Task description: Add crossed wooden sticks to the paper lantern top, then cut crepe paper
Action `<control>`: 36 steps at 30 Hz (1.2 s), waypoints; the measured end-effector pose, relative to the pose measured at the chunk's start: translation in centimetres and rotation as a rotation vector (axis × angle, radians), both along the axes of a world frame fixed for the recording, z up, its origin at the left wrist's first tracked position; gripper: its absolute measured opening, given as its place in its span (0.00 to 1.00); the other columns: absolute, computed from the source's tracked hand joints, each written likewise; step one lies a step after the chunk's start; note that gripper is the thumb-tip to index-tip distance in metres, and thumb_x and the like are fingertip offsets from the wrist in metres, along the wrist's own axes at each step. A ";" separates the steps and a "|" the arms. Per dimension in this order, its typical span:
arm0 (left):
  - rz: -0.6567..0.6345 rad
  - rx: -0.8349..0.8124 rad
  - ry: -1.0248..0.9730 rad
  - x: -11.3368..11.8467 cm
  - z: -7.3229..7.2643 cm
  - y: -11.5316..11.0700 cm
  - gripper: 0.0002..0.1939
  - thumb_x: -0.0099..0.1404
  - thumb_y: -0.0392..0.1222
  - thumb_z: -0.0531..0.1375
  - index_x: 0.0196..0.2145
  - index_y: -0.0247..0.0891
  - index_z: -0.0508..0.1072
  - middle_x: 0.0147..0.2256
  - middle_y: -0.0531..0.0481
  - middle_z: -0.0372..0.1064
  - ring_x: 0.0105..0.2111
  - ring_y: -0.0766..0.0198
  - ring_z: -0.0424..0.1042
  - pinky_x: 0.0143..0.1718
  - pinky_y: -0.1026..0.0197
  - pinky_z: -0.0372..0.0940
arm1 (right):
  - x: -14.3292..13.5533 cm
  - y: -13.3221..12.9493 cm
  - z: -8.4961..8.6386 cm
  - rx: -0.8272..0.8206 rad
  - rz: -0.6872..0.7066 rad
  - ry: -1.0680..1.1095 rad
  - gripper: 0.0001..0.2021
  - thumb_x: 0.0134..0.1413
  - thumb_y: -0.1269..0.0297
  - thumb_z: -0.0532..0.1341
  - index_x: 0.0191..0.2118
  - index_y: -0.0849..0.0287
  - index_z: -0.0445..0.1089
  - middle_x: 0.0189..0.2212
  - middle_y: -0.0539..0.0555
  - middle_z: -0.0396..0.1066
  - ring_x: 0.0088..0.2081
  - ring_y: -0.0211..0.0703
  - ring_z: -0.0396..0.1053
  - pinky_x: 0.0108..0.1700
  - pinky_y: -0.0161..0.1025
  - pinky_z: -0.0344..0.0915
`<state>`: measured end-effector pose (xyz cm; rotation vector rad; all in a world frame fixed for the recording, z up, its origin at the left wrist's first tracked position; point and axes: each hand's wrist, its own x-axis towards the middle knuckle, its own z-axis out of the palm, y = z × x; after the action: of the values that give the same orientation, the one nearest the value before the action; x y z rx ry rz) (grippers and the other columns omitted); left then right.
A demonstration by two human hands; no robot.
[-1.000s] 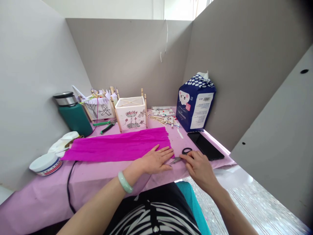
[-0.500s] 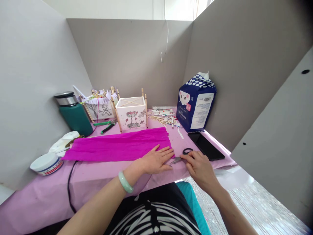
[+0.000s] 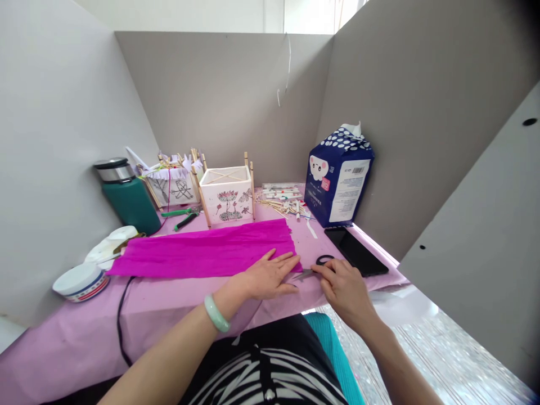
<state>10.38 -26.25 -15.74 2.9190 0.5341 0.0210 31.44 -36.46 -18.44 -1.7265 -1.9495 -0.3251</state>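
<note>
A long strip of magenta crepe paper (image 3: pixel 202 250) lies across the table. My left hand (image 3: pixel 270 277) rests flat on its right end, fingers stretched out. Just to the right, my right hand (image 3: pixel 340 281) has its fingers closed on a pair of scissors (image 3: pixel 324 260) with dark handles. The blades point left, close to the paper's lower right corner; part of the handles is hidden under my fingers. Behind the paper stands a white lantern-like box (image 3: pixel 230 197) with wooden stick corners and drawn flowers.
Green-handled pliers (image 3: pixel 185 219), a second decorated box (image 3: pixel 177 191) and a green bottle (image 3: pixel 129 194) stand left. A white bowl (image 3: pixel 80 282) is near the left edge. Loose sticks (image 3: pixel 280 207), a blue tissue pack (image 3: pixel 337 177) and a black phone (image 3: pixel 356 251) are right. Grey panels (image 3: pixel 228 90) surround the table.
</note>
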 end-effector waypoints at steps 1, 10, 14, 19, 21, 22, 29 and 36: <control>-0.001 0.000 -0.001 0.0 0.0 0.0 0.41 0.66 0.66 0.38 0.67 0.35 0.37 0.67 0.40 0.41 0.67 0.59 0.37 0.65 0.46 0.32 | -0.1 0.0 0.1 -0.002 0.012 0.005 0.17 0.57 0.72 0.53 0.47 0.54 0.74 0.35 0.55 0.68 0.39 0.45 0.62 0.41 0.42 0.56; -0.005 0.017 0.001 0.0 0.0 -0.1 0.41 0.67 0.65 0.38 0.67 0.36 0.36 0.67 0.41 0.41 0.67 0.59 0.37 0.65 0.46 0.32 | -1.0 0.3 -0.1 -0.004 0.052 0.025 0.17 0.56 0.72 0.54 0.48 0.56 0.73 0.35 0.56 0.67 0.40 0.46 0.62 0.43 0.42 0.57; -0.010 0.015 0.005 0.0 0.0 0.0 0.42 0.66 0.66 0.39 0.67 0.36 0.36 0.67 0.41 0.41 0.67 0.59 0.37 0.65 0.46 0.32 | -1.3 0.4 -0.3 0.012 0.065 0.026 0.17 0.56 0.72 0.54 0.48 0.56 0.73 0.35 0.56 0.67 0.40 0.46 0.62 0.43 0.42 0.57; -0.016 0.001 -0.006 -0.1 0.0 0.0 0.42 0.66 0.67 0.39 0.67 0.36 0.37 0.67 0.41 0.41 0.67 0.59 0.37 0.65 0.46 0.32 | -1.0 0.4 -0.1 -0.006 0.098 0.013 0.17 0.56 0.73 0.54 0.47 0.55 0.73 0.35 0.55 0.67 0.39 0.46 0.61 0.43 0.42 0.57; -0.012 0.003 -0.004 -0.1 0.0 0.0 0.43 0.65 0.67 0.39 0.67 0.36 0.37 0.67 0.40 0.41 0.67 0.59 0.37 0.65 0.46 0.32 | -0.8 0.3 0.0 -0.012 0.102 0.007 0.17 0.56 0.73 0.54 0.47 0.55 0.73 0.35 0.55 0.67 0.39 0.45 0.61 0.43 0.42 0.57; -0.011 0.004 -0.003 -0.1 0.0 0.0 0.43 0.65 0.67 0.39 0.67 0.35 0.37 0.67 0.40 0.41 0.67 0.59 0.37 0.65 0.46 0.32 | -0.8 0.3 0.0 -0.010 0.099 0.007 0.17 0.56 0.73 0.54 0.47 0.55 0.74 0.35 0.55 0.67 0.39 0.45 0.61 0.43 0.42 0.57; -0.020 0.001 -0.010 -0.1 -0.1 0.1 0.43 0.65 0.67 0.40 0.67 0.36 0.36 0.67 0.40 0.40 0.67 0.58 0.37 0.65 0.46 0.31 | -1.0 0.3 -0.2 0.015 0.063 0.013 0.17 0.55 0.73 0.55 0.47 0.56 0.74 0.34 0.56 0.67 0.39 0.46 0.61 0.42 0.42 0.57; -0.015 0.006 -0.006 0.0 0.0 0.1 0.43 0.65 0.67 0.40 0.67 0.36 0.36 0.67 0.40 0.40 0.67 0.57 0.37 0.65 0.45 0.32 | -1.6 0.7 -0.2 0.001 0.070 0.024 0.17 0.55 0.73 0.55 0.48 0.56 0.73 0.35 0.56 0.67 0.39 0.46 0.61 0.41 0.43 0.57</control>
<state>10.34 -26.17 -15.72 2.9277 0.5124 0.0301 29.85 -35.80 -18.67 -1.6498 -1.9875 -0.2790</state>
